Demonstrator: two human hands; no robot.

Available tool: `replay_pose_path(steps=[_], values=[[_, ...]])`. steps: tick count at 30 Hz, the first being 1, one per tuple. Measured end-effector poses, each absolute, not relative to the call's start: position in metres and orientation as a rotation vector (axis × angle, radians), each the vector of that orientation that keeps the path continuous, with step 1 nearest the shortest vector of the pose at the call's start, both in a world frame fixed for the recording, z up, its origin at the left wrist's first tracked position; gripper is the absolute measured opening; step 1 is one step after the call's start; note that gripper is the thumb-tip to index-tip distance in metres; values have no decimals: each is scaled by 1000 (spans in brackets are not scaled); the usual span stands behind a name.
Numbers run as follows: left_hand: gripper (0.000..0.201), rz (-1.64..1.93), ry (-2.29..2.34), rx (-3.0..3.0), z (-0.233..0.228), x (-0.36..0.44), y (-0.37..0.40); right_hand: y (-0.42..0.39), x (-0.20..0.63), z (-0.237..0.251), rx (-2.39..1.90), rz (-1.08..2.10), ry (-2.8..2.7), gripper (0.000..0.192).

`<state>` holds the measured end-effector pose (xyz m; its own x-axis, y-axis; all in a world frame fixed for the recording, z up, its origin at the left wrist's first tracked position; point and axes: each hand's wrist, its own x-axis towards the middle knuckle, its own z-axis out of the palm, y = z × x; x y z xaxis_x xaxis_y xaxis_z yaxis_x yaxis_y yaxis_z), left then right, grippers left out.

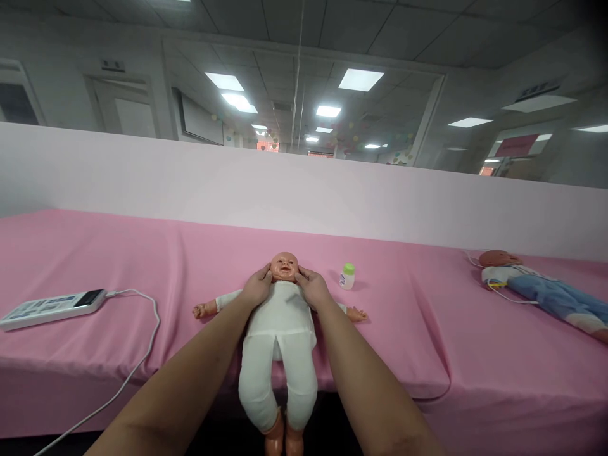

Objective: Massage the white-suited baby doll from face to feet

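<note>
A: Where's the doll (281,313), and what are the hands doing?
B: It lies face up on the pink cloth (384,348), head at twelve o'clock, feet at six. The left hand (258,285) and right hand (312,286) hold its head between them, one curved against each cheek; how firmly, I can't tell.
A: What could go wrong?
B: The feet reach past the cloth's front edge, so a tug toward six could slide the doll off. Uneven pressure could twist its head.
A: Anything in the way?
B: From the head, a green-capped bottle (348,277) stands near three; the right hand swinging out could tip it. Farther that way lies another doll (546,291). Toward nine there's a white box (57,308); its cord (154,326) trails toward eight, where a left-hand sweep might snag it. At twelve, the pale wall (332,196) limits reach.
</note>
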<state>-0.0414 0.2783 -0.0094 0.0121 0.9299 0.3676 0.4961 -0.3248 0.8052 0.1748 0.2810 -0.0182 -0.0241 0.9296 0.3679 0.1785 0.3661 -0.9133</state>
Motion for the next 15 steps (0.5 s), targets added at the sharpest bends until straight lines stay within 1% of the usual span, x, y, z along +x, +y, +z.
replay_pose_path(steps=[2,4,7,9,11,15], values=[[65,1258,1457,1826,-8,-41,277,280,174,-19,-1069,856,-1433,49],[65,1251,1434,1844,-6,-41,274,278,172,-17,-1086,873,-1413,51],[66,1189,1387,1920,-3,-40,268,271,168,-11,-1120,838,-1451,62],[68,1157,1400,1952,-2,-38,265,265,165,-5,-1166,785,-1495,67],[68,1163,1434,1962,-2,-37,264,260,162,1,-1212,733,-1520,65],[60,1182,1449,1981,-3,-37,265,260,161,3,-1241,699,-1524,55]])
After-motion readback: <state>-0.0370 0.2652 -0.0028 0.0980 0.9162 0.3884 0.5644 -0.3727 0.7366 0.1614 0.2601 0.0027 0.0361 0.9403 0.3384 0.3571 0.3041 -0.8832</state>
